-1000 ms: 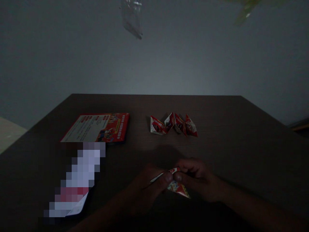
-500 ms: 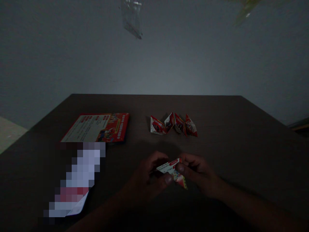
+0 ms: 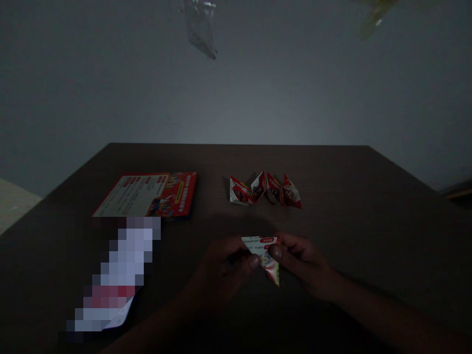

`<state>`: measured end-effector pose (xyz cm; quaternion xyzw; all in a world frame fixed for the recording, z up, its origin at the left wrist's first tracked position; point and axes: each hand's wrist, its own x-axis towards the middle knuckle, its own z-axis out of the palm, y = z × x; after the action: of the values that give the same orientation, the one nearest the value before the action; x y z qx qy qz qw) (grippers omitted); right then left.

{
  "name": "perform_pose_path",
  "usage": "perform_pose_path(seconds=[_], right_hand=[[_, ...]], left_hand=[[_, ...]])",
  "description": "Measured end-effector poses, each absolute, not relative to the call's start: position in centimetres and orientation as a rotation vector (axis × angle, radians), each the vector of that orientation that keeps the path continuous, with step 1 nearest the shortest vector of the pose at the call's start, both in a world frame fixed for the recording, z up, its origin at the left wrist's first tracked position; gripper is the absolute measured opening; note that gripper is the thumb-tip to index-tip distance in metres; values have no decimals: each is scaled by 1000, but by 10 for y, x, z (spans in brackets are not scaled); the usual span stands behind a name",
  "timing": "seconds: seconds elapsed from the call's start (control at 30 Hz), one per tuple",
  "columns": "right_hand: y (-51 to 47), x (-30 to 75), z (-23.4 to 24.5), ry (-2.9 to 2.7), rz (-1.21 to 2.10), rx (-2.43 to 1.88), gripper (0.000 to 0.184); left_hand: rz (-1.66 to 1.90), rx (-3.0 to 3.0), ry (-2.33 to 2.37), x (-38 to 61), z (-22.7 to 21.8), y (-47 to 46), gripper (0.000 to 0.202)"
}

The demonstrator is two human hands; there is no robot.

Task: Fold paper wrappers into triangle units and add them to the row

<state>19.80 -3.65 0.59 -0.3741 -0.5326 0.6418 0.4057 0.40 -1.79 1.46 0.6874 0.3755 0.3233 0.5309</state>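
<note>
Both hands on the paper [image 3: 266,259], held up over the near-middle part of the table [image 3: 350,221]. Right hand [image 3: 304,265] closed in a pinch: thumb on the front face, fingers behind the right edge. Left hand [image 3: 224,270] also gripping, thumb at the lower left edge, other fingers partly hidden behind; how firmly, can't tell. Paper is folded, white printed face with red labels on top, coloured pointed tip hanging down between the thumbs.

Beyond the hands, well apart from them, a row of folded pieces [image 3: 259,188], red and white, standing in a zigzag on the table. Left of that, booklet [image 3: 169,196] lying flat, red with a white text panel. Nearer, a phone [image 3: 117,320], mostly pixelated, slanted; blur hides whether it touches the booklet. Up top, clear bag [image 3: 201,29] against the grey wall [image 3: 276,88]; yellowish thing [image 3: 378,19] at upper right, blurry. Whole scene dim.
</note>
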Motion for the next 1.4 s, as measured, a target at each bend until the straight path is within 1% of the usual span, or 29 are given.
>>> perform_pose_path(seconds=[0.17,0.4,0.63,0.93,1.13,1.4], right_hand=[[-37,197,8,-1364,1586,-905,26],[-37,197,8,-1303,1573,-867,20],[-35,198,-1,-1186,1525,-928,18],[-31,199,-6,-1061,1616,-900,17],[-31,198,-7,-1079,1607,-899,18],[-36,197,2,-1201,1485,-988,20]], left_hand=[[807,1570,887,4,15,-15,15],[771,1542,919,4,10,-15,20],[788,1573,900,4,12,-16,19],[833,1690,813,3,16,-18,19],[832,1726,845,4,16,-18,18],[875,1775,839,4,17,-16,17]])
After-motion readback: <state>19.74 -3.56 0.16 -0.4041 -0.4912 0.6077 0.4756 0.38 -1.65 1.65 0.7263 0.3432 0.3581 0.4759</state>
